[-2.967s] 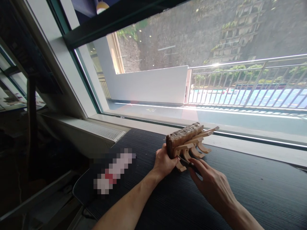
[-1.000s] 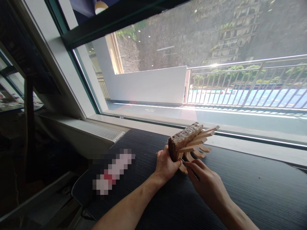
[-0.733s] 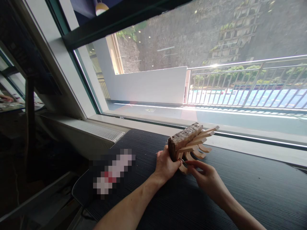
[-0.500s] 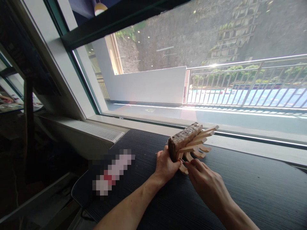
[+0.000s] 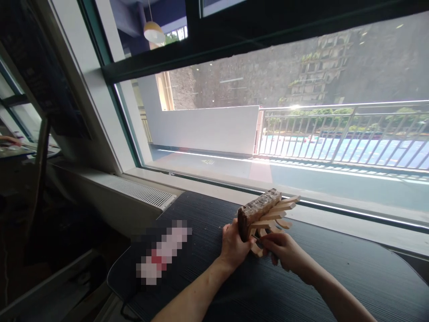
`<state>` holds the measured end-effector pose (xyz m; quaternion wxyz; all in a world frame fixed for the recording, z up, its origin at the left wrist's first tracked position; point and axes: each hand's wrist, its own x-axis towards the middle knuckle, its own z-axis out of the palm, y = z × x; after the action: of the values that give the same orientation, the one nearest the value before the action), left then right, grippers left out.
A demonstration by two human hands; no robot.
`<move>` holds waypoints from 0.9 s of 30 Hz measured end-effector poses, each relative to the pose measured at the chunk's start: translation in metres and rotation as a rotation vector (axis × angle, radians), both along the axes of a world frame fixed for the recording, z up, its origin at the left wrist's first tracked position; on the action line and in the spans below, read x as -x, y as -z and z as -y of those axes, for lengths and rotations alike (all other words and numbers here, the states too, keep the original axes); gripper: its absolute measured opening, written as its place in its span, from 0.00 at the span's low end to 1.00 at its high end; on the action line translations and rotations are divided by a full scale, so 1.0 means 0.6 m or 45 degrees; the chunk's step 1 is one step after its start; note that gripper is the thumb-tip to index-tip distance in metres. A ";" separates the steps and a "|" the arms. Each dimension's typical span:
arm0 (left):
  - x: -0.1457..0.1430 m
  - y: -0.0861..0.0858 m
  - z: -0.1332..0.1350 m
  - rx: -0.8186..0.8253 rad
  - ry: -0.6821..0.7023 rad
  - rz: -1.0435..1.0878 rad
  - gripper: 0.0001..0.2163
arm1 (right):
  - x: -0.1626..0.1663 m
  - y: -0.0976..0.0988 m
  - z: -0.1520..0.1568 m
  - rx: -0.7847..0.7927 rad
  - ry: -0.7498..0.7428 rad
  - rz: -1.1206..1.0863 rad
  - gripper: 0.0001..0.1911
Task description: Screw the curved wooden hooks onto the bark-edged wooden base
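My left hand [image 5: 234, 243] is closed around the near end of a bark-covered wood piece [image 5: 259, 206], which is tilted up above the dark table. Several pale wooden prongs [image 5: 276, 215] stick out from its right side, some straight and some curved. My right hand [image 5: 284, 250] is at the near, lower prongs, its thumb and fingers pinched together close to my left thumb. Something thin seems to show at its fingertips, too small to make out. My fingers partly hide the lower curved prongs.
A blurred-out pinkish item [image 5: 164, 252] lies on the left of the black table [image 5: 335, 281]. Behind the table are a windowsill [image 5: 214, 183] and a large window. A vented white unit [image 5: 140, 190] stands at the left. Far left, part of another person's arm [image 5: 10, 140] shows.
The view has tilted up, so everything sits lower in it. My right hand has turned flatter, with its fingers still at the lower prongs. My left hand keeps its hold on the wood.
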<state>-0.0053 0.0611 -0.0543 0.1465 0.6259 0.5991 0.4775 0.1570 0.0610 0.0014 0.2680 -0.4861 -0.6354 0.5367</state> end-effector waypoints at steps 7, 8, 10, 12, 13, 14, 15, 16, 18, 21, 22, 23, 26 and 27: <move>0.026 -0.038 0.044 0.266 0.210 0.532 0.20 | -0.046 -0.029 0.060 -0.087 0.200 -0.036 0.24; 0.034 -0.042 0.057 0.340 0.252 0.646 0.19 | -0.064 -0.023 0.071 -0.146 0.277 -0.035 0.25; 0.052 -0.046 0.085 0.565 0.308 0.814 0.19 | -0.102 -0.006 0.090 -0.221 0.425 0.034 0.26; 0.070 -0.049 0.110 0.765 0.376 0.893 0.20 | -0.135 0.011 0.098 -0.274 0.509 0.129 0.26; 0.079 -0.050 0.120 0.815 0.380 0.887 0.22 | -0.148 0.019 0.098 -0.305 0.528 0.184 0.25; 0.088 -0.051 0.129 0.833 0.343 0.848 0.23 | -0.157 0.026 0.097 -0.339 0.506 0.224 0.25; 0.095 -0.052 0.137 0.830 0.290 0.776 0.25 | -0.163 0.032 0.094 -0.359 0.472 0.266 0.24; 0.102 -0.053 0.144 0.793 0.233 0.684 0.24 | -0.166 0.039 0.092 -0.398 0.469 0.306 0.23; 0.110 -0.053 0.158 0.673 0.077 0.490 0.22 | -0.169 0.051 0.088 -0.469 0.521 0.364 0.22; 0.111 -0.049 0.180 0.406 -0.062 0.385 0.17 | -0.172 0.069 0.089 -0.560 0.718 0.438 0.23; 0.110 -0.048 0.187 0.330 -0.036 0.385 0.15 | -0.173 0.074 0.089 -0.587 0.754 0.499 0.23; 0.109 -0.046 0.192 0.274 0.006 0.368 0.14 | -0.173 0.079 0.088 -0.626 0.713 0.544 0.22; 0.107 -0.039 0.195 0.159 0.084 0.282 0.12 | -0.166 0.088 0.081 -0.642 0.567 0.698 0.20; 0.108 -0.036 0.192 0.140 0.100 0.249 0.14 | -0.160 0.089 0.077 -0.643 0.506 0.732 0.19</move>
<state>-0.0700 -0.0542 -0.0327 0.2569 0.5902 0.5821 0.4967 0.2531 0.0145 -0.0523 0.2888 -0.6479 -0.6898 0.1449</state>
